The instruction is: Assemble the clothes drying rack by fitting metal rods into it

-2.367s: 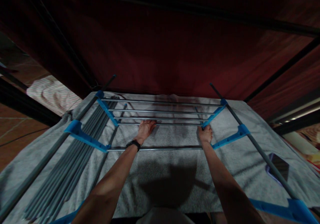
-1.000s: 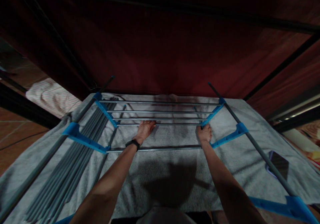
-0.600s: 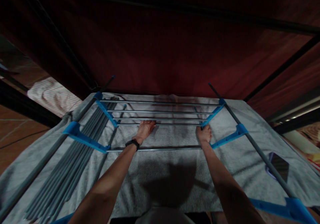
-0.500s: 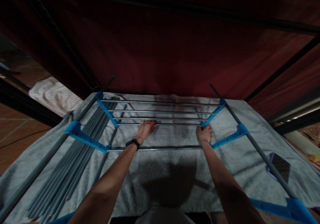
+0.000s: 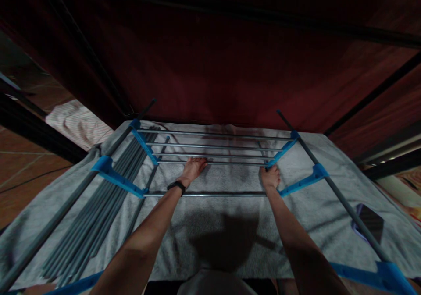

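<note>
Head view: dim light, red fabric wall (image 5: 213, 67) behind, and the four-rail shelf (image 5: 213, 148) lying flat on the grey towel (image 5: 230, 229). Everything here is placed from that shelf.
Fourth rail (image 5: 230, 163): the shelf's rail closest to the person, running between the two blue brackets.
Left hand (image 5: 194, 168): at the shelf's near edge, left of its middle, fingers curled narrow over the fourth rail, palm down on the towel side.
Wristband (image 5: 176, 185): dark, on the left wrist, just short of the shelf.
Right hand (image 5: 271, 176): at the shelf's near right corner, a closed fist on the near tip of the right bracket (image 5: 283, 151), right where the fourth rail ends.
Left bracket (image 5: 144, 143): the shelf's left side, well apart from the left hand.
Lone rail (image 5: 223, 194): parallel to the shelf, nearer the person; both forearms cross over it.
Spare rods (image 5: 98, 216): a grey bundle on the towel, left of the shelf, running toward the person.
Phone (image 5: 370, 220): dark screen up, well right of the shelf and nearer the person, beside the long right pole (image 5: 342, 203).
Striped cloth (image 5: 79, 122): off the towel, far left of the shelf.
</note>
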Demonstrator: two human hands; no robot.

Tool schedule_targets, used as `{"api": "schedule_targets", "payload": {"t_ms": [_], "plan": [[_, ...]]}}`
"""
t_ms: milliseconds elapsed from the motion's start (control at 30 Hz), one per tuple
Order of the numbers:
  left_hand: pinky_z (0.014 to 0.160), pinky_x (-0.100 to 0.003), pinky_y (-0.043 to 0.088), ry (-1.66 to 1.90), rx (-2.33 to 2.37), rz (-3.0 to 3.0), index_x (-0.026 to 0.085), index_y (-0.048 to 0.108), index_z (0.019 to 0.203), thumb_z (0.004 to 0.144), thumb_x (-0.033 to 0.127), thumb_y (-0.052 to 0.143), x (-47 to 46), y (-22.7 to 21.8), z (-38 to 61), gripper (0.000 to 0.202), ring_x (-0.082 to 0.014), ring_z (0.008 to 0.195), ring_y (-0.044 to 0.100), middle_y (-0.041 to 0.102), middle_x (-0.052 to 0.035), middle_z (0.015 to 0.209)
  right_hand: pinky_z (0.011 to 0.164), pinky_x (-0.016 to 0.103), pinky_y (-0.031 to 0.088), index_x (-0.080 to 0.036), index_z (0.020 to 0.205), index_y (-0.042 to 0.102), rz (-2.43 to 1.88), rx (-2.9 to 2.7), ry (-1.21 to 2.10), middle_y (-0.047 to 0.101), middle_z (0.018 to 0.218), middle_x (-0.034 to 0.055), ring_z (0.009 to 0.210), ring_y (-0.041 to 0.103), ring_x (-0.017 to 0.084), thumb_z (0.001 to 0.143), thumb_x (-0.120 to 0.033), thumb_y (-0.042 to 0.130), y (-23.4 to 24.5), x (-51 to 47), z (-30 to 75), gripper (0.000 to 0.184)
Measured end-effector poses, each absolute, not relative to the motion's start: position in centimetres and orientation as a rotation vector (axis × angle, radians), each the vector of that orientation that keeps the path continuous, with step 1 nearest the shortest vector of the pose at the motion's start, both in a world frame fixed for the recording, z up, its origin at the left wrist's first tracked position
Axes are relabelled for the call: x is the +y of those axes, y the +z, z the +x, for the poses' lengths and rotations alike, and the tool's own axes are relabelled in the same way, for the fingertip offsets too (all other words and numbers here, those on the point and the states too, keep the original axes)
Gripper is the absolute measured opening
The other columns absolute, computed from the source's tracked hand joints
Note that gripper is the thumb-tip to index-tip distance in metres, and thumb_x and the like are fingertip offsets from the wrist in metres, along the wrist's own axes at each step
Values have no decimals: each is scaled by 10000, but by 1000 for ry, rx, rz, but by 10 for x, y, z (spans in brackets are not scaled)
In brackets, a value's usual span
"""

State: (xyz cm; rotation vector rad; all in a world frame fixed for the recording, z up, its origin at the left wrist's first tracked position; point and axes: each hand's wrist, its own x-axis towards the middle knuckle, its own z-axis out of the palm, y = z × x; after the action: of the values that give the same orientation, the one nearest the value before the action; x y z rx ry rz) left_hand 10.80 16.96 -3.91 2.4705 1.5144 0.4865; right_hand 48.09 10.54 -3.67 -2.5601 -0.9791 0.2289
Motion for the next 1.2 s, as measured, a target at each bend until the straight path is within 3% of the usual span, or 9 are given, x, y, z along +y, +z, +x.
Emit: {"api": "schedule_targets", "payload": {"t_ms": [567,900,1200], "plan": [[1063,-448,488,549,1506,2447,206,762,1242,1030,294,540,165,-42,104,319,-286,1158,672,763,-116,1164,1089,504,437,-135,1341,493,-2567,-992,222,584,1398,247,1337,547,379,958,-425,491,-33,104,478,480],[1185,-457,421,629,1504,2451,215,617,1470,996,211,569,147,-39,95,476,-284,1315,578,649,-132,1415,1110,509,425,-124,1379,480,-2567,-1004,237,572,1419,255,1365,537,380,966,-421,482,-33,103,478,509],[1194,-458,440,660,1473,2450,229,609,1476,977,199,588,132,-44,83,500,-280,1353,574,627,-128,1447,1129,512,405,-101,1403,471,-2557,-1012,264,564,1424,270,1377,524,394,968,-444,481,-32,102,479,555]]}}
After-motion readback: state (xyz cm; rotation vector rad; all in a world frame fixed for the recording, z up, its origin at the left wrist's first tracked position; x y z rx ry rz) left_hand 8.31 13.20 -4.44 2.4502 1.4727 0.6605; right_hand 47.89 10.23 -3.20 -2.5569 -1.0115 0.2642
